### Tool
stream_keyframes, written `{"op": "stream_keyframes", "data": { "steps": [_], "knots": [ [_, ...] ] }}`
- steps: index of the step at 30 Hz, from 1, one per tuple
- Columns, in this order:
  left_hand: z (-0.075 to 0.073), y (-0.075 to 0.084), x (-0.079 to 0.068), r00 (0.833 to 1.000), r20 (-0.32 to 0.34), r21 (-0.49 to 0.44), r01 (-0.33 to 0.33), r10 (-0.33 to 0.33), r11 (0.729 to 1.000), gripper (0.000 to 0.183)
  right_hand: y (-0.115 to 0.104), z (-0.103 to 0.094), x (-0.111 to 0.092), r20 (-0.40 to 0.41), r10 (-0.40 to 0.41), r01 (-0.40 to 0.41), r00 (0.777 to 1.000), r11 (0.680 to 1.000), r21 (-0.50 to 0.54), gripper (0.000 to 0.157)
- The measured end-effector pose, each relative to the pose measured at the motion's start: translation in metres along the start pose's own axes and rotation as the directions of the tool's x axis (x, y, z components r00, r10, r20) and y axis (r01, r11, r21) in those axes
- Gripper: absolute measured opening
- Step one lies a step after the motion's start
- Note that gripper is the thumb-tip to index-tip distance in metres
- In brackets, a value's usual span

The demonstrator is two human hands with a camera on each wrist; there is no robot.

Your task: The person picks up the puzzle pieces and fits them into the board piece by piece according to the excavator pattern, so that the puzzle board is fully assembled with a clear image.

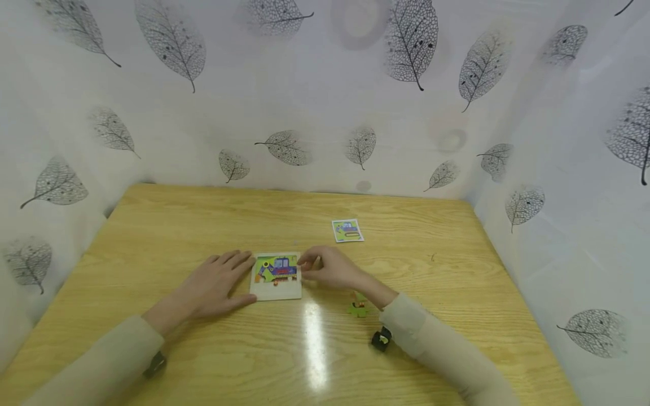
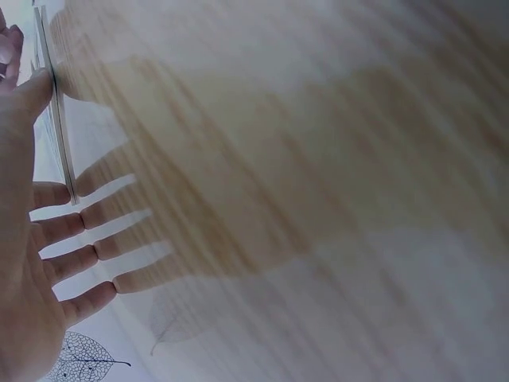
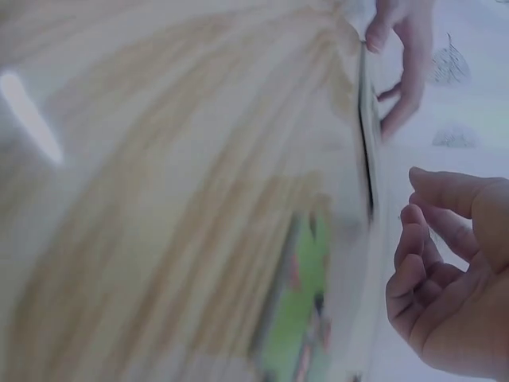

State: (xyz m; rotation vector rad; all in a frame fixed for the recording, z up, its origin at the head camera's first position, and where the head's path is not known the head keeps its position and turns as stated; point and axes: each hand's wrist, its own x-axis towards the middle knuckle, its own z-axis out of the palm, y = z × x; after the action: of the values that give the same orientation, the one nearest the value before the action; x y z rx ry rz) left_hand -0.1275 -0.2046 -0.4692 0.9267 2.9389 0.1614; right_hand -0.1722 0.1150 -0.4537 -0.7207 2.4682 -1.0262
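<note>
A square puzzle board [image 1: 278, 292] lies flat on the table, its upper part showing a blue and green digger picture and its lower strip pale and bare. My left hand [image 1: 215, 285] rests along its left side, fingers spread, with the thumb at the near corner. The left wrist view shows the thumb and index finger touching the board's edge [image 2: 60, 127]. At the right side of the board my right hand [image 1: 335, 269] has its fingers loosely bent near the picture. Nothing shows between thumb and fingertips of the right hand [image 3: 453, 278] in the right wrist view.
Green puzzle pieces [image 1: 358, 308] lie on the table by my right forearm. A small card [image 1: 347, 230] with a similar digger picture lies behind the board to the right. The wooden table [image 1: 228, 361] meets a leaf-patterned curtain [image 1: 315, 101] at the back and sides.
</note>
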Motion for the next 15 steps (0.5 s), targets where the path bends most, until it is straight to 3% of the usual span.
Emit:
{"op": "stream_keyframes", "data": {
  "steps": [15],
  "knots": [
    [-0.002,0.002,0.001,1.000,0.000,0.006,-0.004,0.004,1.000,0.090,0.028,-0.043,-0.063,-0.089,0.021,-0.020,0.996,1.000,0.011,0.030]
  ]
}}
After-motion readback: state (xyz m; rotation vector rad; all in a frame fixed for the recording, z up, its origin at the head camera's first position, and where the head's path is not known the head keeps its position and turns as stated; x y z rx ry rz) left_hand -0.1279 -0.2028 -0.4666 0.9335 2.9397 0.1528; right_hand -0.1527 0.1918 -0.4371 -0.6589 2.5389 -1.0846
